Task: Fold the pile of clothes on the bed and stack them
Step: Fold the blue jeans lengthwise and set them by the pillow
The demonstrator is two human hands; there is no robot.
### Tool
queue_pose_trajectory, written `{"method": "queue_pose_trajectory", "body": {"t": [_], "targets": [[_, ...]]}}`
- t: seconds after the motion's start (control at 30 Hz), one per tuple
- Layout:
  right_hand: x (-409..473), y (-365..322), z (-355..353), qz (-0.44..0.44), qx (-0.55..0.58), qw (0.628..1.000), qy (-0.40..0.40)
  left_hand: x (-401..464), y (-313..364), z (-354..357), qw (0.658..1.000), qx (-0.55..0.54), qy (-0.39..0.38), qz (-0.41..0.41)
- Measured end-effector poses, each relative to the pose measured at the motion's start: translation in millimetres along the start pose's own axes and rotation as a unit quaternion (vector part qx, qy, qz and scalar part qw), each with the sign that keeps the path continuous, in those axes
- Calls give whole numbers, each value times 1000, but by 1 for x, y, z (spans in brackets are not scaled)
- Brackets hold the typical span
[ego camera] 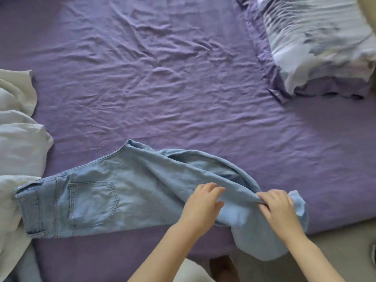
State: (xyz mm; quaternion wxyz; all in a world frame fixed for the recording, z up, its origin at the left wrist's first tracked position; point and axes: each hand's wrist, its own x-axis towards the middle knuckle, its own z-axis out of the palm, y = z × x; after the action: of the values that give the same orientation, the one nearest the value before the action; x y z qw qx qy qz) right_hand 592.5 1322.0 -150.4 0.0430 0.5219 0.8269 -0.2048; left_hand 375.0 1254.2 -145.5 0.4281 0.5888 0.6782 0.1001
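Light-blue jeans (105,198) are lying lengthwise along the near edge of the purple bed (162,78), waistband touching pale clothes (18,139) at the left edge. The right hand (278,208) is pinching bunched leg fabric with curled fingers; the left hand (201,202) is resting on the leg, fingers relaxed. A pillow (317,41) is sitting at the far right corner.

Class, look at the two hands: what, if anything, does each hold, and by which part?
The right hand pinches the jeans at bunched leg fabric near the hem. The left hand rests on the same leg, fingers loosely curved; no clear grip shows.
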Motion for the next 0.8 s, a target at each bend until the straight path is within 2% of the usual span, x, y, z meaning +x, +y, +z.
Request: {"method": "queue_pose_trajectory", "body": {"t": [0.1, 0.17, 0.23, 0.3, 0.4, 0.43, 0.47, 0.5, 0.53, 0.6, 0.67, 0.7, 0.8], "targets": [[6, -21, -28, 62, 219, 974, 7, 4, 29, 5, 991, -132, -11, -18], [10, -39, -51, 91, 364, 927, 12, 0, 43, 3, 966, -254, -19, -35], [15, -61, -71, 102, 514, 852, 14, -9, 56, -2, 936, -349, 9, -38], [19, -87, -83, 105, 638, 763, -1, -21, 63, -6, 910, -407, 72, -40], [27, -116, -89, 102, 760, 639, -60, -40, 60, -17, 862, -470, 183, -53], [28, -123, -89, 92, 781, 612, -86, -46, 57, -22, 845, -487, 212, -55], [30, -129, -87, 77, 786, 603, -112, -51, 53, -27, 829, -502, 239, -57], [30, -135, -85, 61, 779, 609, -134, -55, 48, -31, 813, -514, 264, -64], [28, -139, -82, 41, 761, 630, -147, -58, 44, -36, 797, -526, 287, -73], [28, -142, -78, -22, 682, 720, -125, -65, 35, -47, 772, -540, 322, -89], [34, -133, -72, -76, 559, 824, -57, -76, 22, -66, 761, -535, 356, -89], [38, -127, -67, -83, 503, 860, -24, -85, 13, -79, 759, -524, 377, -88], [46, -109, -45, -69, 416, 907, 7, -114, -22, -125, 770, -467, 428, -77]]}}
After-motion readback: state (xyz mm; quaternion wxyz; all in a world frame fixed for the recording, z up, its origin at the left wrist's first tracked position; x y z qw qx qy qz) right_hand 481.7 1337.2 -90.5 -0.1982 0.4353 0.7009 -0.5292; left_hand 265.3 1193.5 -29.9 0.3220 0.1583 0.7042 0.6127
